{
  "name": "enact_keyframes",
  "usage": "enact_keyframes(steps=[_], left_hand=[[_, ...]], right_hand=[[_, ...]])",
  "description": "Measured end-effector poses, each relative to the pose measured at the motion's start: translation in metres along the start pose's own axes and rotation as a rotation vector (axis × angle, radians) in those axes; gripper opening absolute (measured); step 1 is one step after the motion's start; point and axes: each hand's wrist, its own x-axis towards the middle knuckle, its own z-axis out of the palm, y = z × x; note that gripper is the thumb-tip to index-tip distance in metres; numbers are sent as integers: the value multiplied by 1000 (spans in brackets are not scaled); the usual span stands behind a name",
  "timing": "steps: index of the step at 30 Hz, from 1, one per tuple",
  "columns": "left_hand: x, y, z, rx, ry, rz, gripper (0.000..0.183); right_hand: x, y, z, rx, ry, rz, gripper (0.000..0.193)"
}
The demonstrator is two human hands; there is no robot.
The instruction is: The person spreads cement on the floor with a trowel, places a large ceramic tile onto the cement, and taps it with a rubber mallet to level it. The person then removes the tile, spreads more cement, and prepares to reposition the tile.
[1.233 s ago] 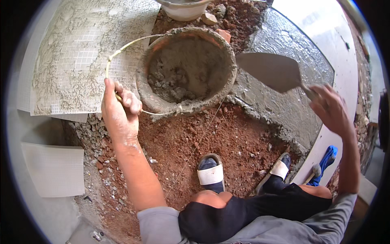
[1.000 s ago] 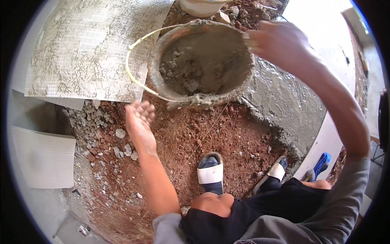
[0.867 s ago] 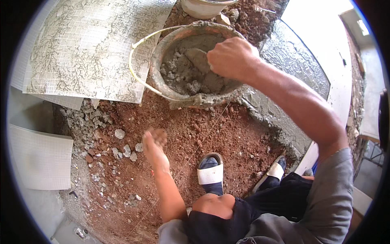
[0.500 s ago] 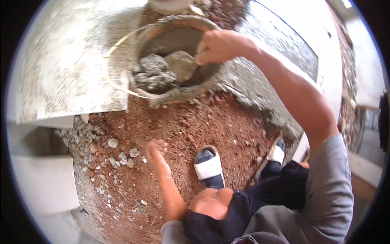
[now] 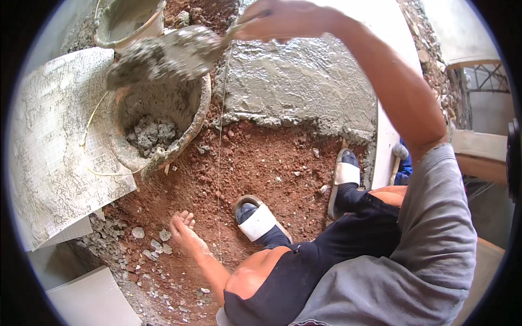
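Note:
My right hand [image 5: 277, 22] is closed round the handle of a trowel [image 5: 231, 35]. A heavy lump of wet grey mortar [image 5: 168, 57], blurred by motion, covers most of its blade. The load hangs over the far rim of a mortar-smeared bucket [image 5: 202, 108] with a pale wire handle. More mortar [image 5: 152, 135] lies in the bucket's bottom. Low over the red soil, my left hand [image 5: 184, 225] holds nothing, fingers loosely apart.
A bed of wet mortar [image 5: 304, 81] spreads beyond the red soil [image 5: 272, 163], with a thin string [image 5: 220, 136] along its left side. A second bucket [image 5: 128, 41] stands at far left. A splattered tile [image 5: 60, 146] lies beside the bucket. A hammer [image 5: 398, 155] is by my foot.
My right hand has lifted the loaded trowel up out of the bucket. The view has swung right, so the bucket appears further left. My left hand stays low and open.

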Motion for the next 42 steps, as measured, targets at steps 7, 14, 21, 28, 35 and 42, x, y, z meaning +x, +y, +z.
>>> enact_keyframes(steps=[7, 14, 21, 28, 35, 42], left_hand=[[14, -19, 18, 78, -38, -20, 34], [14, -24, 35, 150, -68, 3, 41], [-5, -27, 17, 204, 129, -15, 37], [-21, -29, 30, 240, 187, -82, 38], [-24, -39, 22, 310, 131, -26, 36], [-15, -37, 30, 331, 125, -38, 35]], right_hand=[[-96, 88, -13, -116, 124, 324, 53], [-127, 144, 82, -444, 266, 335, 32], [-102, 150, 116, -346, 275, 484, 39], [-59, 182, 122, -364, -50, 138, 33], [0, 256, 95, -222, 254, 433, 31], [-35, 199, 110, 282, -308, 571, 50]])
